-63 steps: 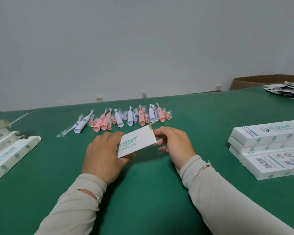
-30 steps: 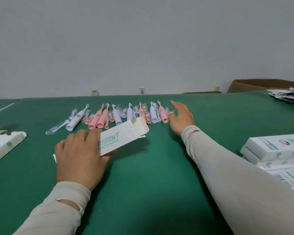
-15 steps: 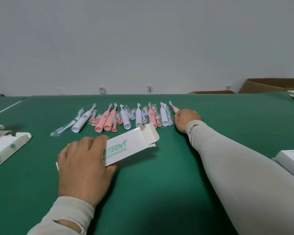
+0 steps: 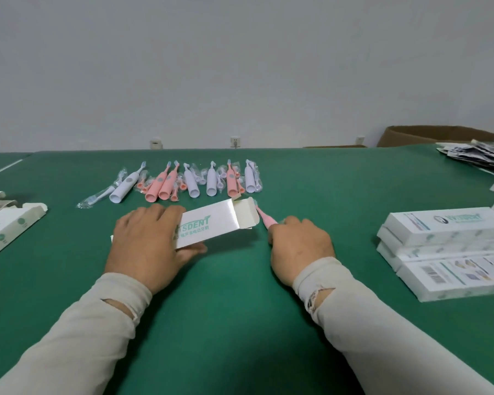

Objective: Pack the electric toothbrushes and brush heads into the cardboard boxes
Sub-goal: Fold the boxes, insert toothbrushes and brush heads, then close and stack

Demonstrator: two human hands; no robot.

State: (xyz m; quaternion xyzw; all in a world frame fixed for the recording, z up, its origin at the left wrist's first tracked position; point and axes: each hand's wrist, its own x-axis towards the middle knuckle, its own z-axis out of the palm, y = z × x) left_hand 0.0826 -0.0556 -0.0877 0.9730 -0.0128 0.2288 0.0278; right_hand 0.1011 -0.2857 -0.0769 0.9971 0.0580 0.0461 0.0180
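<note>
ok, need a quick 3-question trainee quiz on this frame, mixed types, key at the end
1. True or false: the left hand holds the open box, whose end flap is open.
2. Which does the right hand grip? A) a white toothbrush B) the pink toothbrush C) a flat leaflet
3. Fill in: the stack of closed boxes lies on the person's ____ side of the green table.

Key: 1 true; 2 B; 3 right.
</note>
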